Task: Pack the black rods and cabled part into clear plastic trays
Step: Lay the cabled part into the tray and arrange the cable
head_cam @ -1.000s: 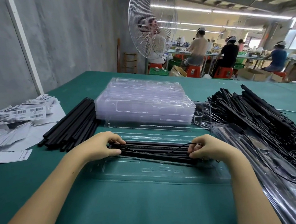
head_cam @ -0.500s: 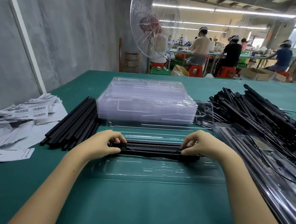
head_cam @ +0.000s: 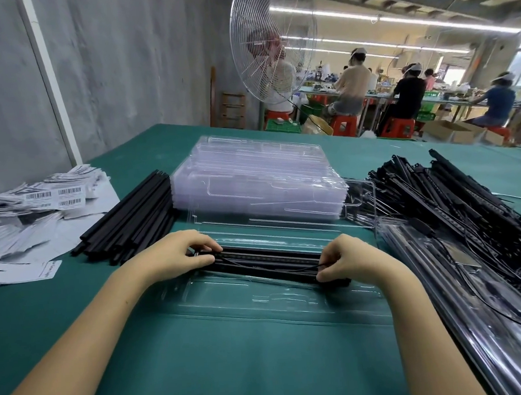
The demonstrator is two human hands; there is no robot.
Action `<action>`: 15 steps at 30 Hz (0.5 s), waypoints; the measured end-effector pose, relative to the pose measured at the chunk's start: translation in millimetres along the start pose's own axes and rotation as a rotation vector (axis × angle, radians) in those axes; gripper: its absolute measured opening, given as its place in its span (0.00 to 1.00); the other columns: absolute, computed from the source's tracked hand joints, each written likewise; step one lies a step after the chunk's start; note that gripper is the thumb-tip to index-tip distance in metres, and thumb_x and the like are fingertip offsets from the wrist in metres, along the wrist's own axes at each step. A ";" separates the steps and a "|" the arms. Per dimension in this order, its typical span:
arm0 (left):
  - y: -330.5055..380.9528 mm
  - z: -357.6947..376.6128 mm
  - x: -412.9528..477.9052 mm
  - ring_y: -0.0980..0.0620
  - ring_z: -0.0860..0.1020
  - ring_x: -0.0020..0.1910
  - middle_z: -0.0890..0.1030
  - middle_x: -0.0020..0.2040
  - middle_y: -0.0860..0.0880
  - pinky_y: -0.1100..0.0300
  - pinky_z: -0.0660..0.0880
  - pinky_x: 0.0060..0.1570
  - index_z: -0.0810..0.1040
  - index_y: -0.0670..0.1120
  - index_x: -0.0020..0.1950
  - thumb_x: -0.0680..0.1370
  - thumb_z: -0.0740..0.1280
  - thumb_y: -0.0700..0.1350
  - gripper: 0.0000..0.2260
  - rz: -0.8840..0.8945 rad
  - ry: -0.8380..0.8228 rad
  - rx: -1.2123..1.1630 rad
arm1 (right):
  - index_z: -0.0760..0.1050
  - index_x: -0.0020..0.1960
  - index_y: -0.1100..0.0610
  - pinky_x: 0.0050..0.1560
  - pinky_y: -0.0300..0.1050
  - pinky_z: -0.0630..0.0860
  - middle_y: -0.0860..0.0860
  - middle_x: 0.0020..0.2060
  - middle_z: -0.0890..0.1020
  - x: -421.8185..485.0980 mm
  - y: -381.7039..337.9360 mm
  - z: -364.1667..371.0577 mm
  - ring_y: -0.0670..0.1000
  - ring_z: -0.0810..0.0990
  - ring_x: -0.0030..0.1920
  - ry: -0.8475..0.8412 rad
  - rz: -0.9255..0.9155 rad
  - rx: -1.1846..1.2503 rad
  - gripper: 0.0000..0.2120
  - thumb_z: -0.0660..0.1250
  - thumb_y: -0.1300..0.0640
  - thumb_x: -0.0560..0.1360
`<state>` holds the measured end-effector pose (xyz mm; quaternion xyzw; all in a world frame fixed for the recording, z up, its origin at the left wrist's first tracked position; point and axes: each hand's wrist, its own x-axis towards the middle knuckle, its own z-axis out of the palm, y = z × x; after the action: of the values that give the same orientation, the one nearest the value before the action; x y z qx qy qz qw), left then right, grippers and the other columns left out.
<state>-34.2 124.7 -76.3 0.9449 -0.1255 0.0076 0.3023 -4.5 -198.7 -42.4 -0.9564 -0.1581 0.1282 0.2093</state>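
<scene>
My left hand (head_cam: 178, 256) and right hand (head_cam: 350, 263) each grip an end of the black rods (head_cam: 268, 257) sitting in the clear tray (head_cam: 258, 292). Tip: push both ends down evenly, cable (head_cam: 299, 268) tucked inside.

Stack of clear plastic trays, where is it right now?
Head view: the stack of clear trays sits mid-table, just beyond the open tray, between the black rods on its left and the cabled parts on its right.
</scene>
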 end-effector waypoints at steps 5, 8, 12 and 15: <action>-1.3 4.2 2.5 0.70 0.74 0.50 0.78 0.48 0.62 0.69 0.69 0.46 0.78 0.64 0.47 0.74 0.72 0.49 0.08 -0.014 0.007 -0.003 | 0.77 0.32 0.51 0.33 0.38 0.72 0.45 0.28 0.78 0.2 -2.8 1.8 0.44 0.74 0.29 -0.066 -0.006 -0.008 0.08 0.75 0.56 0.66; -4.4 3.6 3.3 0.70 0.73 0.50 0.78 0.48 0.61 0.69 0.68 0.46 0.78 0.63 0.47 0.73 0.72 0.50 0.08 -0.027 -0.011 -0.023 | 0.77 0.32 0.52 0.33 0.39 0.73 0.45 0.28 0.78 0.0 -2.3 2.9 0.45 0.74 0.29 -0.085 -0.007 -0.002 0.08 0.74 0.58 0.67; -6.7 6.2 4.8 0.64 0.74 0.52 0.78 0.50 0.57 0.64 0.71 0.51 0.78 0.63 0.46 0.73 0.71 0.51 0.07 -0.045 -0.010 -0.032 | 0.76 0.33 0.53 0.29 0.35 0.71 0.46 0.27 0.78 1.5 -3.7 4.5 0.45 0.73 0.26 -0.055 0.018 -0.046 0.08 0.74 0.58 0.66; -6.3 6.3 6.4 0.60 0.73 0.54 0.78 0.50 0.56 0.58 0.72 0.55 0.78 0.63 0.45 0.73 0.71 0.52 0.06 -0.066 -0.024 -0.016 | 0.75 0.34 0.53 0.25 0.34 0.68 0.45 0.25 0.75 2.7 -6.9 6.4 0.44 0.72 0.25 -0.037 0.032 -0.080 0.09 0.74 0.58 0.66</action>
<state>-26.9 124.6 -84.4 0.9461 -0.0978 -0.0148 0.3085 -5.7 -189.4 -45.5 -0.9638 -0.1517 0.1430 0.1660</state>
